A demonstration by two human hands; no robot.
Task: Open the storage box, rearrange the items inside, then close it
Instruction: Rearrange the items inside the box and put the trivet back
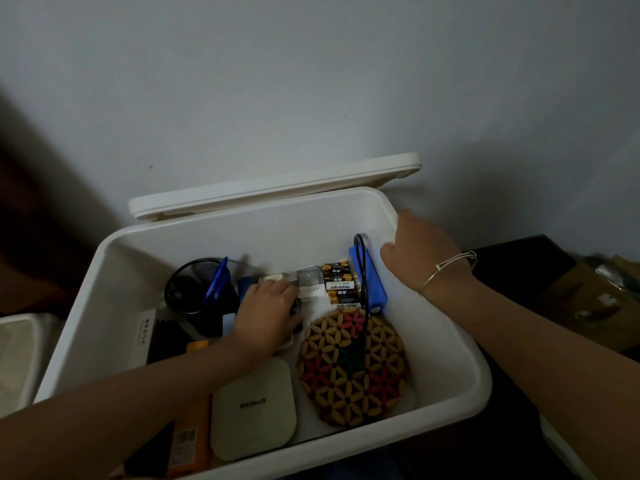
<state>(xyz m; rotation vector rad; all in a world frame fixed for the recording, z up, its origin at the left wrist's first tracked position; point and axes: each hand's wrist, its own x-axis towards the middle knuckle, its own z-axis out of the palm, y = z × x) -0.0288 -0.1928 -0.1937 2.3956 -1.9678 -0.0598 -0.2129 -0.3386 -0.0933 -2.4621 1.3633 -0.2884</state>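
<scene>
The white storage box (pixel 450 341) stands open, its lid (pixel 277 188) leaning back against the wall. Inside lie a round patterned wooden trivet (pixel 353 368), a pack of batteries (pixel 341 285), a blue device with a black cable (pixel 369 275), a black mesh pen cup (pixel 194 289) with a blue pen (pixel 216 282), and a cream rounded case (pixel 254 410). My left hand (pixel 266 313) reaches into the box middle, fingers curled around a small dark item beside a clear packet (pixel 308 282). My right hand (pixel 415 247) grips the box's right wall near the back corner.
An orange packet (pixel 192 431) and a white labelled box (pixel 142 337) lie along the left side inside. Another white container (pixel 17 355) stands to the left. A dark surface with a cardboard box (pixel 588 299) lies to the right. The wall is close behind.
</scene>
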